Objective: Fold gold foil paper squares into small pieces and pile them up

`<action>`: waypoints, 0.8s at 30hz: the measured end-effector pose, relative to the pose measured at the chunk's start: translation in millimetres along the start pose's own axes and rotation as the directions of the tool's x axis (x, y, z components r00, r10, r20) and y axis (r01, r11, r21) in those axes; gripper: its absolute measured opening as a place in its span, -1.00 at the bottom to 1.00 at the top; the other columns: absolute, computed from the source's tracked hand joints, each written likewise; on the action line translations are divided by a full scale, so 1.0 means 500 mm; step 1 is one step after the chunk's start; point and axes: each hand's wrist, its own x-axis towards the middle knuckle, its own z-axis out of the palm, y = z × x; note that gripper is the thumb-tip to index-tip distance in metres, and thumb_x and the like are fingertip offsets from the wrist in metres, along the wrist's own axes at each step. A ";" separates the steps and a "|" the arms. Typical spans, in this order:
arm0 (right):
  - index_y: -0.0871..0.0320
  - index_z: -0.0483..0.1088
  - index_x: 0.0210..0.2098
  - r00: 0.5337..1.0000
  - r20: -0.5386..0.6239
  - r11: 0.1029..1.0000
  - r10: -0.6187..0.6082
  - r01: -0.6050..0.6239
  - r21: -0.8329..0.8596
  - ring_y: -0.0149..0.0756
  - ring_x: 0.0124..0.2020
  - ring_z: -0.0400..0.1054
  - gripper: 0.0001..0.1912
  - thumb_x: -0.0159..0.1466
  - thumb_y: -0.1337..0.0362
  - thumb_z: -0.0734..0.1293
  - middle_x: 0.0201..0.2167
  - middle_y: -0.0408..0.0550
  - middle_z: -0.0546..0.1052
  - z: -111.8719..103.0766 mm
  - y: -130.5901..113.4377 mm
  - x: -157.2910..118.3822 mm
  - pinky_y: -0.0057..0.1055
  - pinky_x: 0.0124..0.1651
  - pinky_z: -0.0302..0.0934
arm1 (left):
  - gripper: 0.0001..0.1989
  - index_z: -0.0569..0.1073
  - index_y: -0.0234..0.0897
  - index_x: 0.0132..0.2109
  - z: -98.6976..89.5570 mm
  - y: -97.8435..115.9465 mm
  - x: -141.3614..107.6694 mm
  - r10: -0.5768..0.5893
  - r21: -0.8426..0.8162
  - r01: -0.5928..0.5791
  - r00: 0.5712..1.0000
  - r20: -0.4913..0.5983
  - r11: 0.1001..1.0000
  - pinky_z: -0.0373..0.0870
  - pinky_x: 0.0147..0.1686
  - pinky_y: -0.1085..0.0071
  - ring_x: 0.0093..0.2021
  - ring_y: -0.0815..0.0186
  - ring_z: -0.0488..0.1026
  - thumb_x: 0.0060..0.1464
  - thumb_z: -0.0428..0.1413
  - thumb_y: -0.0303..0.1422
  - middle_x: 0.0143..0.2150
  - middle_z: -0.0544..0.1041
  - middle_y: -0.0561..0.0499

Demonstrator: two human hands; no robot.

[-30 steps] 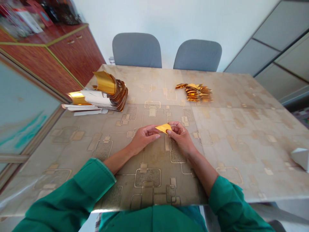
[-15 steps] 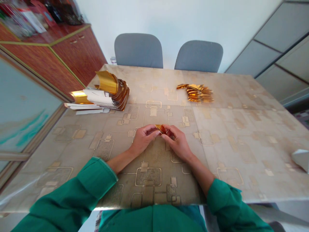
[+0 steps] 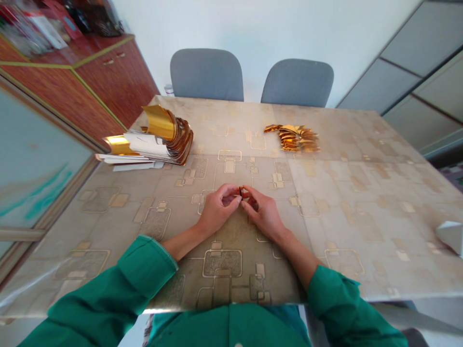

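pinching gold foil [image 3: 240,192] edge-on between hands [image 3: 218,207]

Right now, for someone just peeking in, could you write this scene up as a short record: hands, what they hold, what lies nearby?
Left hand: fingers pinch a small folded gold foil piece
Right hand: fingers pinch the same piece from the other side
Ahead left: curved stack of gold-and-white foil sheets
Ahead right: pile of folded gold foil pieces
Surface: patterned table cover
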 end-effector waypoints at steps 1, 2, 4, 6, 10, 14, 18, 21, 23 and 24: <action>0.11 0.36 0.15 1.000 0.001 1.000 0.004 -0.004 -0.001 -0.30 -0.34 0.44 -0.59 0.32 0.22 0.29 -0.14 0.02 0.60 0.000 -0.001 0.000 -0.28 -0.15 0.35 | -0.79 0.45 -0.32 -0.09 0.001 0.000 0.000 -0.003 -0.002 0.003 1.000 0.001 1.000 0.51 -0.05 0.35 -0.12 0.27 0.59 0.12 0.15 -0.34 -0.12 0.60 -0.08; 0.10 0.36 0.15 1.000 0.001 1.000 0.008 -0.008 0.000 -0.29 -0.33 0.44 -0.59 0.32 0.22 0.29 -0.13 0.03 0.60 -0.001 -0.002 0.000 -0.27 -0.14 0.35 | -0.79 0.44 -0.32 -0.09 0.001 0.000 0.001 -0.007 -0.001 0.007 1.000 0.003 1.000 0.51 -0.05 0.36 -0.12 0.27 0.59 0.12 0.15 -0.35 -0.12 0.59 -0.08; 0.09 0.36 0.15 1.000 0.008 1.000 0.012 -0.012 0.004 -0.28 -0.30 0.46 -0.60 0.33 0.21 0.28 -0.11 0.02 0.60 -0.002 -0.003 0.000 -0.27 -0.12 0.35 | -0.78 0.43 -0.31 -0.08 0.002 0.001 0.002 -0.016 0.008 0.016 1.000 0.009 1.000 0.52 -0.07 0.37 -0.13 0.28 0.59 0.12 0.14 -0.35 -0.11 0.59 -0.08; 0.08 0.35 0.16 1.000 0.019 1.000 0.008 -0.008 0.011 -0.27 -0.24 0.48 -0.60 0.34 0.22 0.27 -0.09 0.02 0.60 -0.003 -0.005 0.001 -0.26 -0.09 0.35 | -0.76 0.41 -0.30 -0.06 0.003 0.002 0.002 -0.018 0.012 0.018 1.000 0.008 1.000 0.52 -0.09 0.38 -0.15 0.29 0.59 0.11 0.14 -0.36 -0.08 0.58 -0.08; 0.10 0.32 0.18 0.999 0.031 1.000 0.007 -0.007 -0.006 -0.24 -0.16 0.49 -0.59 0.35 0.26 0.23 -0.08 0.04 0.59 -0.003 -0.004 0.001 -0.27 -0.05 0.34 | -0.75 0.39 -0.29 -0.03 0.005 0.005 0.002 0.000 0.016 0.000 1.000 0.016 1.000 0.52 -0.13 0.40 -0.18 0.32 0.57 0.12 0.10 -0.39 -0.05 0.57 -0.09; 0.17 0.30 0.17 0.999 0.030 0.995 -0.023 0.026 -0.099 -0.19 -0.14 0.49 -0.58 0.33 0.31 0.19 -0.08 0.11 0.59 0.002 -0.003 0.000 -0.23 -0.03 0.33 | -0.75 0.40 -0.27 -0.02 0.007 0.009 -0.001 0.044 0.119 -0.047 0.999 0.028 0.992 0.49 -0.09 0.38 -0.14 0.30 0.56 0.13 0.06 -0.42 -0.10 0.58 -0.06; 0.17 0.31 0.11 0.997 -0.004 0.971 -0.077 0.074 -0.227 -0.15 -0.12 0.46 -0.62 0.31 0.34 0.19 -0.10 0.12 0.57 0.005 -0.010 0.000 -0.22 -0.03 0.32 | -0.74 0.39 -0.25 -0.02 0.014 0.013 -0.003 0.088 0.247 -0.096 0.995 0.043 0.964 0.48 -0.15 0.38 -0.20 0.31 0.56 0.12 0.04 -0.47 -0.11 0.57 -0.04; 0.14 0.32 0.07 0.997 -0.011 0.953 -0.077 0.071 -0.294 -0.14 -0.16 0.44 -0.65 0.28 0.35 0.22 -0.14 0.10 0.56 0.005 -0.014 0.003 -0.23 -0.07 0.32 | -0.73 0.36 -0.25 -0.01 0.021 0.014 -0.002 0.081 0.222 -0.090 0.995 0.050 0.971 0.48 -0.21 0.41 -0.24 0.34 0.56 0.13 0.02 -0.49 -0.09 0.55 -0.05; 0.16 0.32 0.06 0.997 -0.027 0.947 -0.070 0.058 -0.316 -0.13 -0.18 0.44 -0.64 0.27 0.36 0.22 -0.16 0.11 0.56 0.006 -0.014 0.004 -0.22 -0.09 0.32 | -0.75 0.34 -0.25 -0.01 0.025 0.014 -0.002 0.068 0.181 -0.075 0.997 0.043 0.981 0.48 -0.23 0.42 -0.25 0.35 0.55 0.14 0.03 -0.48 -0.09 0.53 -0.05; 0.18 0.32 0.07 0.997 -0.039 0.946 -0.066 0.050 -0.321 -0.12 -0.18 0.44 -0.64 0.27 0.37 0.20 -0.17 0.12 0.56 0.006 -0.012 0.004 -0.22 -0.10 0.32 | -0.76 0.34 -0.26 -0.02 0.026 0.014 -0.002 0.064 0.164 -0.069 0.997 0.038 0.984 0.49 -0.24 0.43 -0.25 0.35 0.55 0.15 0.04 -0.47 -0.08 0.52 -0.05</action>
